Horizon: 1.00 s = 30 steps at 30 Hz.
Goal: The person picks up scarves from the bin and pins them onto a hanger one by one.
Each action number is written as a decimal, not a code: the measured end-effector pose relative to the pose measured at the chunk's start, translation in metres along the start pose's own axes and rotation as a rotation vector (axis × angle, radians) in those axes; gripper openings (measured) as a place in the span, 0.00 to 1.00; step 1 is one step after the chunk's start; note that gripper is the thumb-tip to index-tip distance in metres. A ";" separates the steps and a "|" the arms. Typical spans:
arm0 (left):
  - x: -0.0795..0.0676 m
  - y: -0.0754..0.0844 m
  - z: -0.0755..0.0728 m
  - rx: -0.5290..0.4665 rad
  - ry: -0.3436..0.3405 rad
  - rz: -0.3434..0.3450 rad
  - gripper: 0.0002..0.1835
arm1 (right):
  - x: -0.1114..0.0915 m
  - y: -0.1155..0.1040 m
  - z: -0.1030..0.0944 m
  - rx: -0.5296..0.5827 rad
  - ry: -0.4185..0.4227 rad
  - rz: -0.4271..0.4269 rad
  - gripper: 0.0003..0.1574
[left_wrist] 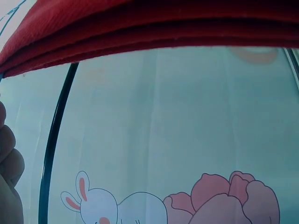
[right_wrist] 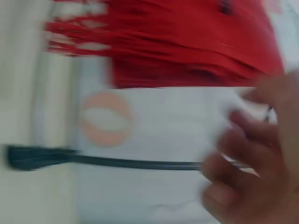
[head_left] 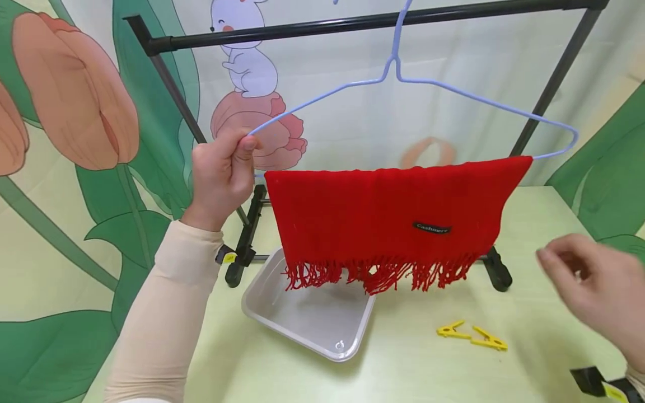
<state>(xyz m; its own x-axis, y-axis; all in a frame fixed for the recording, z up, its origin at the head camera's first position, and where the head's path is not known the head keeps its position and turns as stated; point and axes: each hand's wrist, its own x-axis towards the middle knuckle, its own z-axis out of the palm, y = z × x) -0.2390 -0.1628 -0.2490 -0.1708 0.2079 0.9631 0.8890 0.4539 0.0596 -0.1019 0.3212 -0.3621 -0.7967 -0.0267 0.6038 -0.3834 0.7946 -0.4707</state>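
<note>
A red fringed scarf [head_left: 373,212] with a dark label reading Cashmere hangs folded over the lower bar of a light blue hanger [head_left: 322,97]. My left hand [head_left: 221,173] grips the hanger's left end, beside the scarf's upper left corner. The hanger's hook crosses the rack's black top bar [head_left: 302,29]; its tip is cut off by the frame. To the right of the scarf, apart from it, my blurred right hand [head_left: 599,280] has loosely bent fingers and no object visible in it. The left wrist view shows folded layers of the scarf [left_wrist: 140,28] above.
A pale grey basin [head_left: 312,319] stands on the table below the scarf, partly covered by its fringe. Two yellow clothespins [head_left: 487,339] lie on the table to the right. The black rack's feet [head_left: 498,271] rest behind, before a printed curtain [head_left: 342,129].
</note>
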 end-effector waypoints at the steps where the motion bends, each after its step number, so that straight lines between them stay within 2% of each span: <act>1: 0.002 0.000 0.000 0.001 0.011 -0.002 0.25 | -0.011 0.006 0.007 -0.061 -0.110 -0.049 0.12; 3: 0.005 0.000 0.000 0.006 0.025 -0.008 0.25 | -0.031 0.017 0.024 -0.167 -0.307 -0.163 0.18; 4: 0.007 0.000 0.001 0.004 0.029 -0.013 0.25 | -0.041 0.020 0.034 -0.189 -0.387 -0.192 0.21; 6: 0.010 0.000 0.003 0.001 0.036 -0.018 0.25 | -0.057 0.026 0.053 -0.209 -0.473 -0.236 0.29; 8: 0.013 0.001 0.006 -0.010 0.042 -0.021 0.22 | -0.068 0.028 0.066 -0.220 -0.538 -0.225 0.32; 10: 0.015 0.002 0.009 -0.021 0.053 -0.025 0.15 | -0.074 0.028 0.075 -0.214 -0.580 -0.197 0.34; 13: 0.016 0.003 0.014 -0.032 0.067 -0.034 0.05 | -0.076 0.028 0.082 -0.210 -0.641 -0.133 0.31; 15: 0.015 0.005 0.018 -0.031 0.067 -0.037 0.05 | -0.076 0.028 0.086 -0.211 -0.669 -0.089 0.27; 17: 0.013 0.006 0.022 -0.037 0.062 -0.038 0.05 | -0.077 0.028 0.088 -0.213 -0.682 -0.064 0.23; 18: 0.012 0.007 0.024 -0.038 0.058 -0.037 0.05 | -0.078 0.028 0.088 -0.211 -0.664 -0.077 0.22; 22: 0.007 0.009 0.030 -0.042 0.039 -0.038 0.05 | -0.081 0.030 0.089 -0.168 -0.508 -0.172 0.23; 25: 0.002 0.008 0.033 -0.043 0.028 -0.042 0.04 | -0.081 0.032 0.090 -0.105 -0.415 -0.211 0.25; 27: -0.001 0.007 0.035 -0.038 0.019 -0.043 0.10 | -0.079 0.032 0.089 -0.068 -0.422 -0.168 0.26; 30: -0.006 0.006 0.037 -0.031 0.021 -0.053 0.20 | -0.075 0.029 0.088 -0.032 -0.507 -0.028 0.25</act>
<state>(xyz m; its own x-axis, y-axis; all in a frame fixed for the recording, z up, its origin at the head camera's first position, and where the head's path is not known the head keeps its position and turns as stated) -0.2484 -0.1291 -0.2638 -0.2096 0.1662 0.9636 0.8919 0.4364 0.1188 -0.0942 0.2928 -0.4771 -0.9158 -0.3331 0.2243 -0.3999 0.8073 -0.4340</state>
